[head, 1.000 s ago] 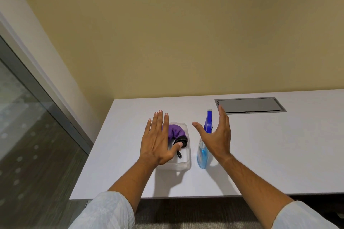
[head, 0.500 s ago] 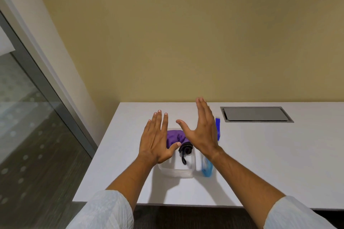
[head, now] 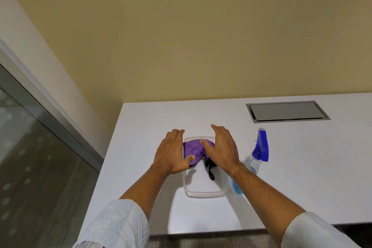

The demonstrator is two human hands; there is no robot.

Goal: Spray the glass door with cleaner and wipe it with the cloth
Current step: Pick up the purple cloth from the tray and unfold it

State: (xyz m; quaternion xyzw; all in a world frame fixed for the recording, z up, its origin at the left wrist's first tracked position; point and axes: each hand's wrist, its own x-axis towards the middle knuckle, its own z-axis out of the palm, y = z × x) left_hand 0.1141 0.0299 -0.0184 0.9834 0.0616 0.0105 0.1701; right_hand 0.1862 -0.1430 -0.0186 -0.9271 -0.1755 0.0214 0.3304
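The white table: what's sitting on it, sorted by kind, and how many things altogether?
Spray bottle: 1
Clear plastic tub: 1
Purple cloth, in the tub: 1
Black strap or cord, in the tub: 1
Total: 4, not counting the grey hatch built into the table.

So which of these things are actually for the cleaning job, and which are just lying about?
For the job:
spray bottle
purple cloth
glass door
clear tub holding the cloth

Just there:
grey hatch in the table
black strap in the tub
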